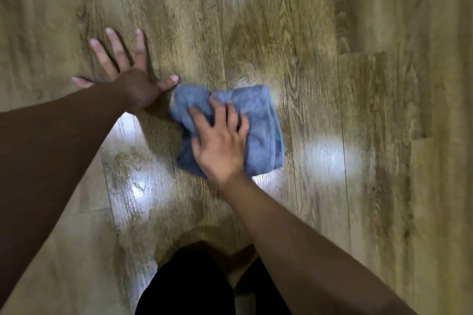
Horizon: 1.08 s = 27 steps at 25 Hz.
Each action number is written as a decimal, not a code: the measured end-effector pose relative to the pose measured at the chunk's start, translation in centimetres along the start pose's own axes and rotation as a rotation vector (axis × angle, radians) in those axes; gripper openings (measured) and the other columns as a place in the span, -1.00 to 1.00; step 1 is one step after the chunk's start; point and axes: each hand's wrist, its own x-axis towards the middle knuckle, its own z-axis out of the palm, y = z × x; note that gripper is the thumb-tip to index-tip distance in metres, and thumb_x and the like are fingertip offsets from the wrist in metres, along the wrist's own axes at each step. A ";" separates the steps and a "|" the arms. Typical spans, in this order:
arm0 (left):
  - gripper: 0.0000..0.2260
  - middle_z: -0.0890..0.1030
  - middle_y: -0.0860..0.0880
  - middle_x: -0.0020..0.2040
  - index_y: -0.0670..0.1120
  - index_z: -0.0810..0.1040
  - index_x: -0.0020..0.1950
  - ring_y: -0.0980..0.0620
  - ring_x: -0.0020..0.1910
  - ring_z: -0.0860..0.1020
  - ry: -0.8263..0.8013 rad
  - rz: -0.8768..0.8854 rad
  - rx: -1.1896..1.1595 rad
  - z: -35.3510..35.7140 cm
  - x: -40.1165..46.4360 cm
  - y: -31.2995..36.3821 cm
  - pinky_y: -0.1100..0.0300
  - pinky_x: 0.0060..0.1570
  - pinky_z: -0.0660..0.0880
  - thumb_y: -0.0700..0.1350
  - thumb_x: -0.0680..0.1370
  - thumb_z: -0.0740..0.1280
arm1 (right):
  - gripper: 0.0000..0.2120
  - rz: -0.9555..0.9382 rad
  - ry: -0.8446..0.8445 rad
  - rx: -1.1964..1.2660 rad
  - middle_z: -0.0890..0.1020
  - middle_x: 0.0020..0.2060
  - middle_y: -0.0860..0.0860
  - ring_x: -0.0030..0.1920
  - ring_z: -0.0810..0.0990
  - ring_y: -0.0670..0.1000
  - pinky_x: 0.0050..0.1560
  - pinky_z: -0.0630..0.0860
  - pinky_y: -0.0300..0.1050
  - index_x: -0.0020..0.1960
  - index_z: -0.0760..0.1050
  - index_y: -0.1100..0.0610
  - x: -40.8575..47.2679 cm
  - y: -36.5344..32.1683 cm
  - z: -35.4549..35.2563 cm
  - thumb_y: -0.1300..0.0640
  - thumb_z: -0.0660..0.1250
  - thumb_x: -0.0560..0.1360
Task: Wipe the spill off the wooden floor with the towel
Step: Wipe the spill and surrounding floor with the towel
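A crumpled blue-grey towel (pixel 258 125) lies flat on the wooden floor (pixel 256 20) near the middle of the view. My right hand (pixel 221 140) presses down on the towel's left half, its fingers spread and slightly bent into the cloth. My left hand (pixel 125 69) rests flat on the bare floor just left of the towel, fingers splayed, thumb almost touching the towel's edge. A wet, shiny patch (pixel 138 174) shows on the planks below my left hand, with a speckled edge. The picture is blurred by motion.
Bright light reflections sit on the floor right of the towel (pixel 327 158) and beside the wet patch. Dark clothing on my legs (pixel 189 286) fills the bottom centre. Wood planks stretch in every direction around the hands.
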 end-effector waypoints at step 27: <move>0.00 -0.56 0.02 0.54 0.34 -0.48 0.50 -0.15 0.53 -0.52 -0.036 0.032 0.000 0.0 0.0 -0.5 -0.69 0.23 -0.24 0.61 0.37 0.16 | -0.49 -0.111 -0.033 -0.062 0.35 0.41 0.09 0.39 0.28 0.23 0.34 0.17 0.19 0.40 0.45 -0.08 -3.8 3.6 0.2 -0.12 0.26 0.46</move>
